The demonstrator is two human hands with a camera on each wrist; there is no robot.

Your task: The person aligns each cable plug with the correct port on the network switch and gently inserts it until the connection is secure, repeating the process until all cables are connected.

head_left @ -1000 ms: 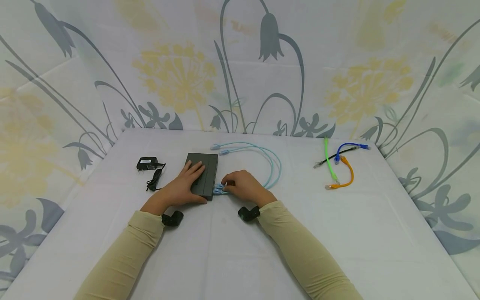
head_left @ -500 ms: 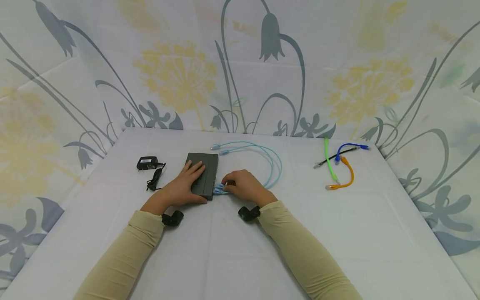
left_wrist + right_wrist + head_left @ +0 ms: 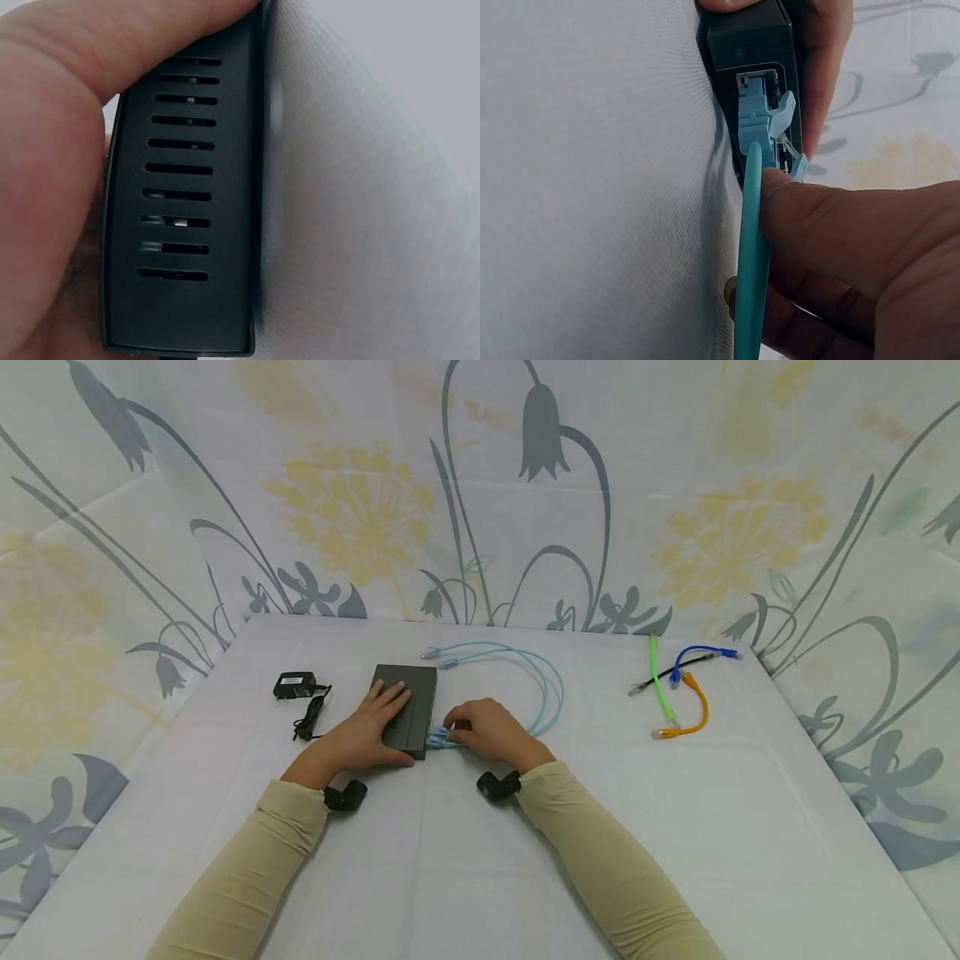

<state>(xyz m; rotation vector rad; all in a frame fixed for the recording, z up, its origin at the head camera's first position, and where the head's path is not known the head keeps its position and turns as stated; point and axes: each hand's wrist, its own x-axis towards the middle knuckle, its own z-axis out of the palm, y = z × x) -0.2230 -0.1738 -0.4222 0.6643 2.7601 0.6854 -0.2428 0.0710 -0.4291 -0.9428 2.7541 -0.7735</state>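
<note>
A dark grey network switch (image 3: 417, 710) lies on the white table. My left hand (image 3: 367, 727) rests on it with fingers spread over the top and the thumb along its near side. In the left wrist view that side (image 3: 176, 187) has a row of vent slots. At the switch's right side, my right hand (image 3: 491, 731) pinches a light-blue Ethernet cable at its plug (image 3: 800, 166), mostly hidden by the thumb. Beside it, another light-blue plug (image 3: 755, 124) sits in a port, its teal cable (image 3: 751, 262) running past the thumb.
The two teal cables loop back, their free plugs (image 3: 447, 664) behind the switch. A black power adapter (image 3: 294, 686) with a bundled cord (image 3: 306, 727) lies left. Green (image 3: 660, 681), blue (image 3: 701, 650), black (image 3: 645, 686) and orange (image 3: 703, 706) patch cables lie at the right.
</note>
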